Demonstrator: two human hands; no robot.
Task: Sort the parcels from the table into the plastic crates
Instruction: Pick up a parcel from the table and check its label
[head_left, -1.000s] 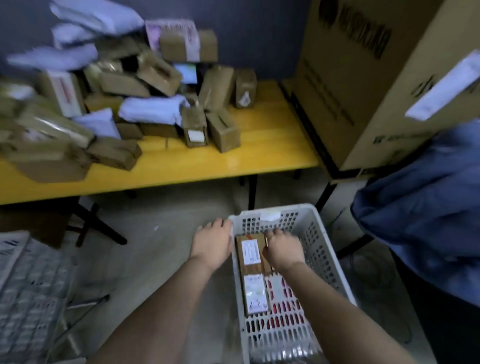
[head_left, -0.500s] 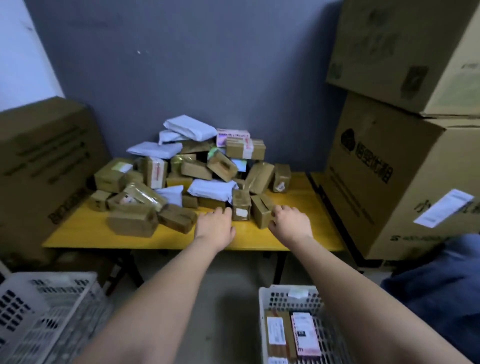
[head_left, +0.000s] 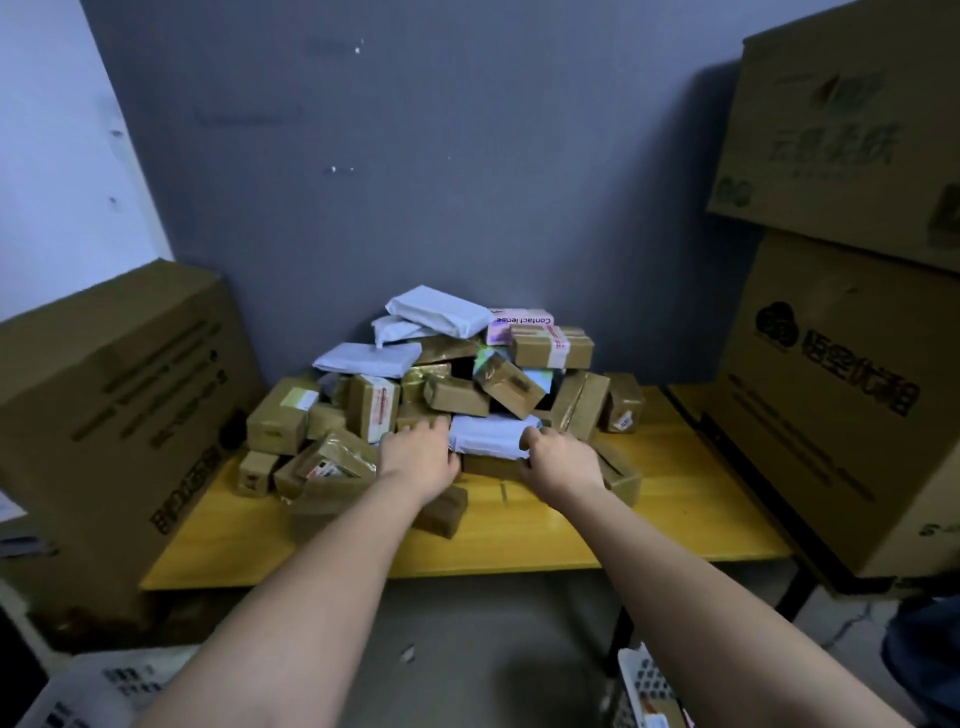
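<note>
A heap of brown taped boxes (head_left: 457, 396) and white poly mailers (head_left: 436, 307) covers the back of the yellow table (head_left: 675, 493). At the heap's front lies a white mailer parcel (head_left: 488, 435). My left hand (head_left: 418, 457) grips its left end and my right hand (head_left: 558, 460) curls round its right end. Only a corner of each plastic crate shows: one white crate (head_left: 78, 691) at the bottom left, another white crate (head_left: 644, 680) at the bottom right under my right forearm.
Large cartons hem the table in: one carton (head_left: 104, 395) on the left, two stacked cartons (head_left: 831, 415) on the right. A grey wall stands behind the heap. Bare floor lies between the crates. Blue cloth (head_left: 924, 649) shows at the lower right.
Both hands left the right crate, where parcels now lie, rose to the table and reached into the heap, closing on the white mailer. The view lifted from the floor to the table.
</note>
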